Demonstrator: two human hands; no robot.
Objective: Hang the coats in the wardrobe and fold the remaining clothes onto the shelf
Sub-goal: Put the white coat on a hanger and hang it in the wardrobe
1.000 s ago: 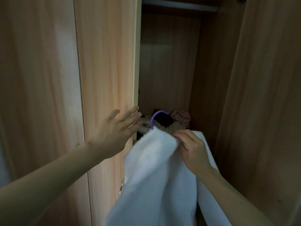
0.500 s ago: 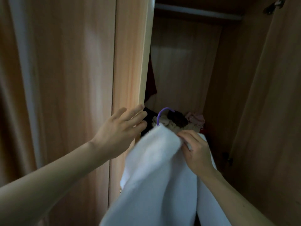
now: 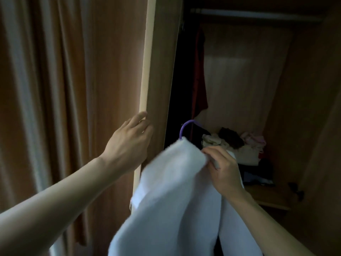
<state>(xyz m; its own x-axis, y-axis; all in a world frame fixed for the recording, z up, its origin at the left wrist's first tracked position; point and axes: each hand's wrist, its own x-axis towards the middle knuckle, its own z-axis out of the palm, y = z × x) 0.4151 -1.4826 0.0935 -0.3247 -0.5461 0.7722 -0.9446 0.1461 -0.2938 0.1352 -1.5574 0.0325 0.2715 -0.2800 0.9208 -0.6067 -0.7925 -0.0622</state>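
A white fleecy coat (image 3: pixel 171 196) hangs on a purple hanger (image 3: pixel 185 127), whose hook sticks up above the collar. My right hand (image 3: pixel 222 169) grips the coat at the collar, in front of the open wardrobe. My left hand (image 3: pixel 130 141) is at the edge of the left wardrobe door (image 3: pixel 147 71), fingers curled round that edge. The hanging rail (image 3: pixel 254 14) runs across the top of the wardrobe. The wooden shelf (image 3: pixel 267 197) lies low inside, to the right of the coat.
A dark red garment (image 3: pixel 199 76) hangs at the left end of the rail. A heap of mixed clothes (image 3: pixel 238 145) lies on the shelf behind the coat. The right door (image 3: pixel 324 126) stands open. Brown curtains (image 3: pixel 46 89) hang at the left.
The left door has swung open further, with my left hand moving from its face to its edge. More of the wardrobe's inside and the red garment now show. My right hand keeps the coat.
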